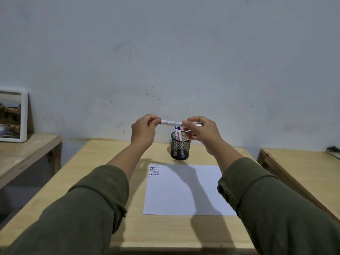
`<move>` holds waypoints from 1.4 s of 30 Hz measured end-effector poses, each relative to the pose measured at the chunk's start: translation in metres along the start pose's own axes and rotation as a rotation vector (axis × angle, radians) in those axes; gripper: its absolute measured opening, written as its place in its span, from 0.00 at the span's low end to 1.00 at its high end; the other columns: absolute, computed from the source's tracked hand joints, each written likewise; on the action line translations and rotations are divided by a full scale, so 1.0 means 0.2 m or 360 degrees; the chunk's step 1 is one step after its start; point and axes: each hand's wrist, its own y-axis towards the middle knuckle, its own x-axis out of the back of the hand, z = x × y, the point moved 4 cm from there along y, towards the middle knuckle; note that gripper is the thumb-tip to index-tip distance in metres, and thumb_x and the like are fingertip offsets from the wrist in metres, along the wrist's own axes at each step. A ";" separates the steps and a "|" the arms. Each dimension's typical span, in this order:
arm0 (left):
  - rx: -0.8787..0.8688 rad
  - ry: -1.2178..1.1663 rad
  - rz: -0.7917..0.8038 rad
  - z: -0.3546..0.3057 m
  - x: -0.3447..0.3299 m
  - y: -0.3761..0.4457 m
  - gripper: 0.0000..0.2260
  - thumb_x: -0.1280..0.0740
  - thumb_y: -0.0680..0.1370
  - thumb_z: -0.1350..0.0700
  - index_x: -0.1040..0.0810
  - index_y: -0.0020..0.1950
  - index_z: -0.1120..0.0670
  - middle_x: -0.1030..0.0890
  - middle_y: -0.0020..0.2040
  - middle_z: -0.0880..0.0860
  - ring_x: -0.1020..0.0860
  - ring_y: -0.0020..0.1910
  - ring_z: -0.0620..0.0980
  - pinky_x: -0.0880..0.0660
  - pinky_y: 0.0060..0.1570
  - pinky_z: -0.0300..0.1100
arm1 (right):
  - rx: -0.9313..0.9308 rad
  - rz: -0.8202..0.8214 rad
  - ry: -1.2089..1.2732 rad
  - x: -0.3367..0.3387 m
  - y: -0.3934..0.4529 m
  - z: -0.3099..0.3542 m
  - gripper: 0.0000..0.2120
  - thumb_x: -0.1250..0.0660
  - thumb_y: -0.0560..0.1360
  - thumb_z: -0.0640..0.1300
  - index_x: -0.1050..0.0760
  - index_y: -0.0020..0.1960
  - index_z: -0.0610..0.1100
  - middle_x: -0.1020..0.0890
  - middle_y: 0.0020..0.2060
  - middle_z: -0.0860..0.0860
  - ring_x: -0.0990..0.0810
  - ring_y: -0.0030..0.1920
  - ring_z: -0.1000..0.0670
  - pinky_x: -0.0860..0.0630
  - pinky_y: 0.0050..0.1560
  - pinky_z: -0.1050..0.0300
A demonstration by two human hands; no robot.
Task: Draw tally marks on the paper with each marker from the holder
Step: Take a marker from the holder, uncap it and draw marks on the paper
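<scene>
A white marker with a red end is held level in the air above the black mesh holder. My left hand pinches its red end, and my right hand grips its other end. Two more markers stand in the holder, one with a blue tip. The white paper lies flat on the wooden table in front of the holder. Rows of small tally marks in black, red and blue fill its top left corner.
A framed picture leans against the wall on a lower wooden table at the left. Another wooden table stands at the right, with a dark object at its far edge. A plain wall runs behind.
</scene>
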 end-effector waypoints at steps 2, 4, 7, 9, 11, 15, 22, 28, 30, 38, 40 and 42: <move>-0.0020 -0.0012 0.0027 -0.01 -0.02 -0.02 0.07 0.36 0.77 0.54 0.18 0.49 0.52 0.23 0.35 0.47 0.30 0.35 0.46 0.35 0.34 0.33 | -0.0024 -0.0021 0.0220 -0.01 -0.02 0.01 0.15 0.27 0.71 0.41 0.24 0.55 0.38 0.19 0.35 0.44 0.21 0.26 0.53 0.20 0.33 0.63; -0.0067 -0.0030 0.0030 -0.03 -0.02 -0.04 0.07 0.35 0.77 0.55 0.18 0.49 0.52 0.21 0.40 0.47 0.28 0.39 0.44 0.34 0.35 0.26 | -0.0057 -0.0024 0.0389 -0.01 -0.03 0.00 0.13 0.27 0.71 0.41 0.24 0.54 0.42 0.19 0.35 0.45 0.21 0.25 0.54 0.22 0.32 0.64; -0.0163 -0.0060 0.0106 -0.07 -0.04 -0.05 0.05 0.33 0.75 0.57 0.18 0.49 0.53 0.19 0.42 0.46 0.25 0.41 0.42 0.34 0.37 0.18 | -0.0127 0.0050 0.0521 -0.03 -0.04 -0.02 0.10 0.29 0.73 0.43 0.22 0.53 0.44 0.20 0.34 0.47 0.23 0.25 0.54 0.24 0.30 0.65; -0.0221 -0.0082 0.0165 -0.09 -0.07 -0.07 0.05 0.32 0.75 0.58 0.18 0.49 0.53 0.19 0.42 0.46 0.24 0.41 0.40 0.34 0.39 0.17 | -0.0148 0.0166 0.0525 -0.06 -0.04 -0.04 0.10 0.30 0.74 0.45 0.22 0.53 0.44 0.20 0.33 0.48 0.24 0.26 0.54 0.26 0.29 0.65; -0.0267 -0.0109 0.0197 -0.10 -0.09 -0.09 0.05 0.32 0.75 0.59 0.19 0.49 0.54 0.19 0.43 0.46 0.23 0.42 0.39 0.34 0.40 0.17 | -0.0140 0.0249 0.0518 -0.08 -0.05 -0.05 0.09 0.32 0.75 0.46 0.22 0.53 0.43 0.20 0.32 0.48 0.25 0.27 0.53 0.27 0.28 0.65; -0.0277 -0.0104 0.0231 -0.08 -0.12 -0.11 0.04 0.33 0.75 0.60 0.19 0.47 0.54 0.19 0.41 0.47 0.24 0.41 0.34 0.33 0.39 0.19 | -0.0130 0.0252 0.0592 -0.08 -0.05 -0.08 0.08 0.35 0.77 0.43 0.22 0.52 0.40 0.21 0.29 0.48 0.26 0.26 0.55 0.28 0.28 0.66; -0.0151 0.0035 0.0288 -0.01 -0.15 -0.10 0.11 0.39 0.79 0.56 0.17 0.47 0.58 0.22 0.34 0.48 0.26 0.37 0.45 0.34 0.35 0.21 | -0.0124 0.0342 0.0564 -0.09 -0.06 -0.14 0.08 0.38 0.78 0.40 0.22 0.50 0.39 0.21 0.30 0.47 0.24 0.28 0.54 0.25 0.32 0.66; 0.0142 0.0090 0.0272 0.14 -0.11 -0.10 0.16 0.45 0.81 0.52 0.19 0.52 0.58 0.19 0.44 0.53 0.25 0.46 0.48 0.34 0.46 0.38 | -0.0146 0.0296 0.0570 -0.06 -0.06 -0.19 0.08 0.38 0.78 0.40 0.23 0.52 0.38 0.23 0.33 0.44 0.24 0.29 0.53 0.24 0.32 0.65; 0.0210 0.0150 0.0263 0.22 -0.08 -0.11 0.14 0.44 0.80 0.52 0.20 0.51 0.56 0.20 0.46 0.51 0.25 0.47 0.49 0.34 0.47 0.39 | -0.0171 0.0289 0.0568 -0.06 -0.07 -0.22 0.08 0.38 0.78 0.40 0.22 0.52 0.39 0.23 0.32 0.44 0.25 0.28 0.53 0.24 0.33 0.65; 0.0350 0.0522 0.0330 0.55 -0.05 -0.25 0.07 0.35 0.75 0.54 0.21 0.45 0.56 0.25 0.35 0.48 0.26 0.44 0.50 0.35 0.43 0.37 | -0.0344 0.0262 0.0593 -0.15 -0.16 -0.43 0.07 0.37 0.77 0.38 0.22 0.52 0.39 0.23 0.31 0.45 0.25 0.26 0.54 0.25 0.31 0.66; 0.0370 0.0597 0.0367 0.61 -0.05 -0.28 0.05 0.35 0.74 0.56 0.21 0.44 0.56 0.21 0.38 0.52 0.24 0.47 0.52 0.35 0.43 0.36 | -0.0378 0.0259 0.0577 -0.17 -0.17 -0.48 0.07 0.37 0.77 0.38 0.22 0.52 0.39 0.23 0.33 0.44 0.25 0.26 0.54 0.24 0.31 0.66; 0.0382 0.0638 0.0385 0.66 -0.06 -0.31 0.06 0.35 0.74 0.57 0.20 0.45 0.58 0.17 0.43 0.56 0.22 0.49 0.54 0.33 0.45 0.37 | -0.0403 0.0249 0.0544 -0.19 -0.18 -0.52 0.07 0.36 0.77 0.38 0.22 0.53 0.39 0.23 0.32 0.44 0.25 0.26 0.55 0.24 0.31 0.66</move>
